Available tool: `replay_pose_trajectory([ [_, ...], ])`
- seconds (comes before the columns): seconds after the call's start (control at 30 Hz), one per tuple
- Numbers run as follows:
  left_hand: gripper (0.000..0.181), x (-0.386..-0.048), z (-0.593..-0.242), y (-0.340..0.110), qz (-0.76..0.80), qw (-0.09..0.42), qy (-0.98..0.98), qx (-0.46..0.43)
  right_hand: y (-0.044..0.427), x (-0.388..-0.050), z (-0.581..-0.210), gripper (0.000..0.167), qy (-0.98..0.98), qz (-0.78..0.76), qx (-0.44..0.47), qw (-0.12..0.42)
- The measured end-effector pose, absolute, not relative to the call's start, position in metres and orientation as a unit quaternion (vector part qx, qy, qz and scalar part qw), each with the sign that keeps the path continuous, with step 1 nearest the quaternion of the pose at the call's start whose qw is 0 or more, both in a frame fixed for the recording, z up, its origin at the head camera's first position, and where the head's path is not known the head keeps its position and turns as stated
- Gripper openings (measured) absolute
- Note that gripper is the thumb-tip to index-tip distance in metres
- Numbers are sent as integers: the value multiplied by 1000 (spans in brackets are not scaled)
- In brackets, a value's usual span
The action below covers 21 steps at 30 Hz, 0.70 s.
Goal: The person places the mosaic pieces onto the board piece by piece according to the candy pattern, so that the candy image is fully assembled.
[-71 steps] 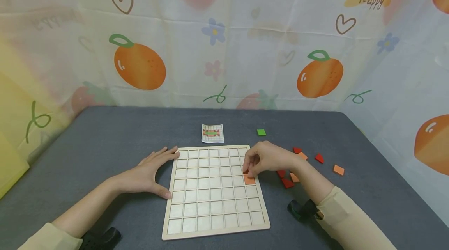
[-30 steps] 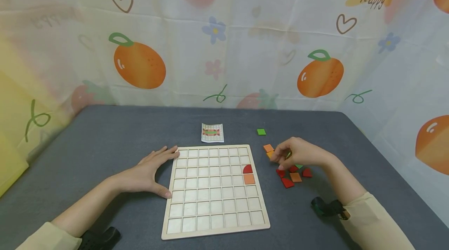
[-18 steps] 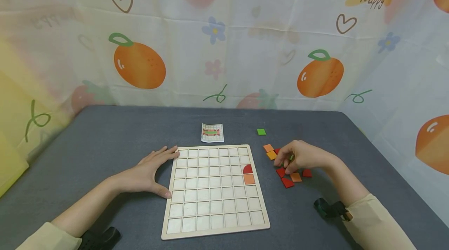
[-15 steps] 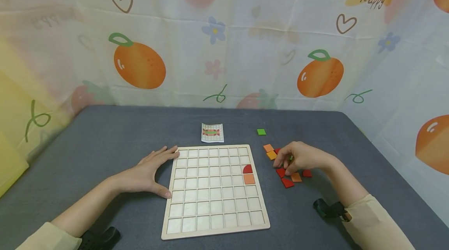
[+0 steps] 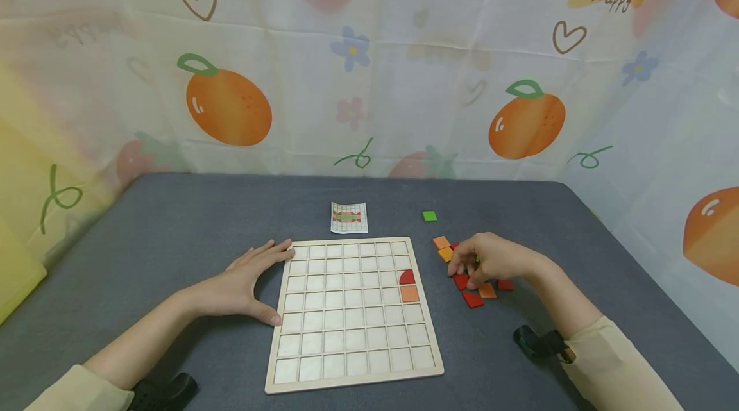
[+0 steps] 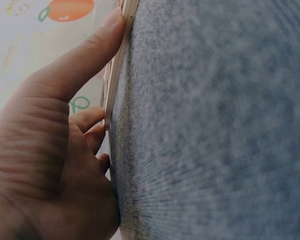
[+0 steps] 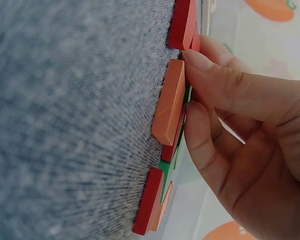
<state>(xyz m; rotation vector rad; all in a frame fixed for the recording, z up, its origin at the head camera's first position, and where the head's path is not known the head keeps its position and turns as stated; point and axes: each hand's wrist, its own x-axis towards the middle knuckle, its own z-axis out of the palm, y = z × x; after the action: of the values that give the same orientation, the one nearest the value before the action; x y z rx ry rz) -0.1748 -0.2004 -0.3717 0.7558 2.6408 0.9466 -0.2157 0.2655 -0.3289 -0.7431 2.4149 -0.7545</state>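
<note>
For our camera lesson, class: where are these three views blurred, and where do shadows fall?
Head view: fairly sharp, soft shadow beside the left forearm; left wrist view: tabletop largely blurred; right wrist view: tabletop blurred, nearest orange tile clearer.

Grey table [image 5: 219, 218]: gridded board [image 5: 353, 301], printed card [image 5: 349, 218], coloured tiles [image 5: 473, 299].

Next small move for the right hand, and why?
Probably lift the nearest red tile: the right hand is right beside it, the board has a bare cell below its orange tile, and the card apparently shows red ends.
</note>
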Motion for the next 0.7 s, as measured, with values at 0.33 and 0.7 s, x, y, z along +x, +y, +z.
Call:
replay_pose_trajectory([
  [0.33, 108, -175, -372, -201, 322, 119, 904, 256, 264, -217, -330, 22, 897, -259, -277, 226],
  [0.7, 108, -175, -371, -200, 325, 119, 900, 264, 258, -217, -329, 16, 902, -261, -272, 208],
])
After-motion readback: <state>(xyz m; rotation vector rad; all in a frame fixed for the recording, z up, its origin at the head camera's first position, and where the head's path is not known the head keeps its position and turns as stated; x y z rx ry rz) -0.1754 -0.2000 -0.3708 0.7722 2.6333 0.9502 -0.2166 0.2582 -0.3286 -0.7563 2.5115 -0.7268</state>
